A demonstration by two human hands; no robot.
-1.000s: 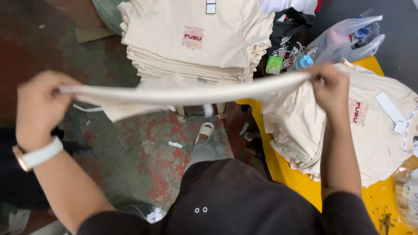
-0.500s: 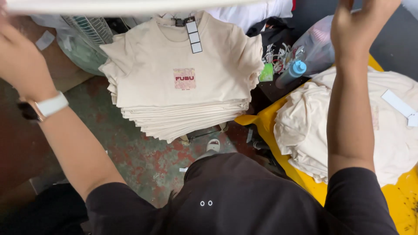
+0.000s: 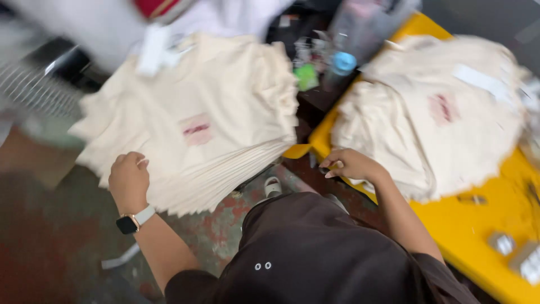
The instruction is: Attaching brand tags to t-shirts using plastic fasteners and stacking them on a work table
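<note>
Here the left hand (image 3: 128,181) rests with a narrow, curled grip on the near edge of the tall stack of cream shirts (image 3: 191,124), soft, light, best pinched at a hem, while the right hand (image 3: 351,164), its grip loosely curled and holding nothing, touches the second pile (image 3: 439,112) on the yellow surface (image 3: 467,236).

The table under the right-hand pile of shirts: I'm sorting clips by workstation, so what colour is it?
Bright yellow table, clearest in the head view, its only view.

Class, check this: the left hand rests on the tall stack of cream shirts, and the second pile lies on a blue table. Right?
Not quite. The head view shows the table is yellow, not blue. The left hand does rest on the stack, and the second pile lies on that table.
</note>
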